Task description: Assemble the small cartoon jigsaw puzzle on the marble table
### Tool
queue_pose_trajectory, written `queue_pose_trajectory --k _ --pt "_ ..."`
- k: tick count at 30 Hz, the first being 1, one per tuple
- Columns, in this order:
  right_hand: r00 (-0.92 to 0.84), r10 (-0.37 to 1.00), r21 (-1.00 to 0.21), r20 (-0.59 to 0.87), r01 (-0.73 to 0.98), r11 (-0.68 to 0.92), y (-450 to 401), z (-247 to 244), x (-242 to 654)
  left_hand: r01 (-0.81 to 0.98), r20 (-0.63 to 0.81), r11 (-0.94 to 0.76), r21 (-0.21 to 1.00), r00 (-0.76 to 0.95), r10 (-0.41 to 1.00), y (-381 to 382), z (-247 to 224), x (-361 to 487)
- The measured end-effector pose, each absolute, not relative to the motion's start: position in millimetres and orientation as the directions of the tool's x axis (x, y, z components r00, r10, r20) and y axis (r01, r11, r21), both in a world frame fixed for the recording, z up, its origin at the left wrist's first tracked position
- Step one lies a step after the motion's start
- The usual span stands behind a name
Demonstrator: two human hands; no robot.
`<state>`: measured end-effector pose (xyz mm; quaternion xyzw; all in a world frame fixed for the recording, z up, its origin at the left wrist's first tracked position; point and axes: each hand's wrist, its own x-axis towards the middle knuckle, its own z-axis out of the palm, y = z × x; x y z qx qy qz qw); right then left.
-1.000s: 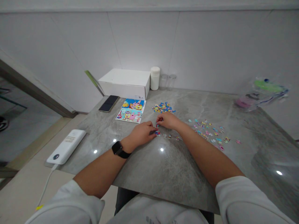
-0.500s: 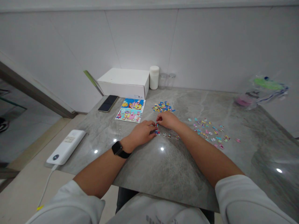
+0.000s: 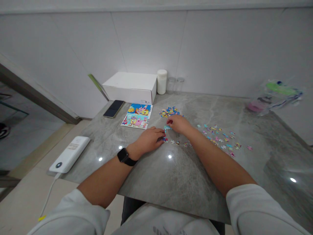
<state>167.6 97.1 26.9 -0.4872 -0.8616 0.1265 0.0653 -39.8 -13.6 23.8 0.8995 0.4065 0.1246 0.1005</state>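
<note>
My left hand (image 3: 153, 137) rests on the grey table, thumb and fingers apart, fingertips against the left side of a small strip of puzzle pieces (image 3: 165, 131). The strip runs away from me, with light blue at its far end and red and purple at its near end. Just beyond its far end, my right hand (image 3: 180, 124) hovers with fingers curled together; whatever they may hold is hidden. Several loose puzzle pieces (image 3: 177, 142) lie in a row right of the strip, partly behind my right forearm. A heap of puzzle pieces (image 3: 169, 112) lies behind my right hand.
Scattered puzzle pieces (image 3: 220, 138) cover part of the table's right side. A printed picture sheet (image 3: 137, 116), a phone (image 3: 113, 108) and a white box (image 3: 130, 86) are back left. Beside the box stand a white bottle (image 3: 161, 82) and glasses (image 3: 179, 85). A power bank (image 3: 70, 154) sits at the left edge.
My right hand has lifted off the strip and moved slightly away and to the right, uncovering the light blue far end. My left hand has stayed in place.
</note>
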Motion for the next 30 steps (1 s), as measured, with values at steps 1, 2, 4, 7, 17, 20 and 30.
queue_pose_trajectory --k 1,2,4,7,17,20,30 --pt "-0.529 0.849 -0.279 -0.016 0.818 0.504 96.7 25.9 167.3 0.705 0.144 -0.652 0.278 0.641 0.754 -14.0 24.6 -39.8" --pt "-0.538 0.843 -0.276 -0.021 0.813 0.512 96.2 24.7 167.0 0.704 0.143 -0.655 0.276 0.643 0.752 -14.3 25.4 -39.8" --pt "-0.544 0.839 -0.270 -0.029 0.812 0.518 95.5 22.7 166.6 0.701 0.138 -0.656 0.281 0.647 0.750 -14.8 26.8 -39.8" --pt "-0.551 0.833 -0.268 -0.040 0.809 0.523 95.6 20.8 166.7 0.696 0.137 -0.656 0.292 0.648 0.749 -14.9 27.5 -39.6" --pt "-0.556 0.829 -0.270 -0.053 0.808 0.525 96.8 21.1 167.4 0.731 0.141 -0.639 0.241 0.625 0.768 -17.2 26.2 -36.0" --pt "-0.561 0.826 -0.273 -0.059 0.805 0.527 96.0 21.9 167.3 0.744 0.145 -0.631 0.220 0.614 0.776 -17.3 23.6 -35.0" --pt "-0.579 0.814 -0.279 -0.052 0.791 0.545 95.7 22.2 167.1 0.755 0.152 -0.620 0.214 0.601 0.785 -16.7 22.2 -31.4"
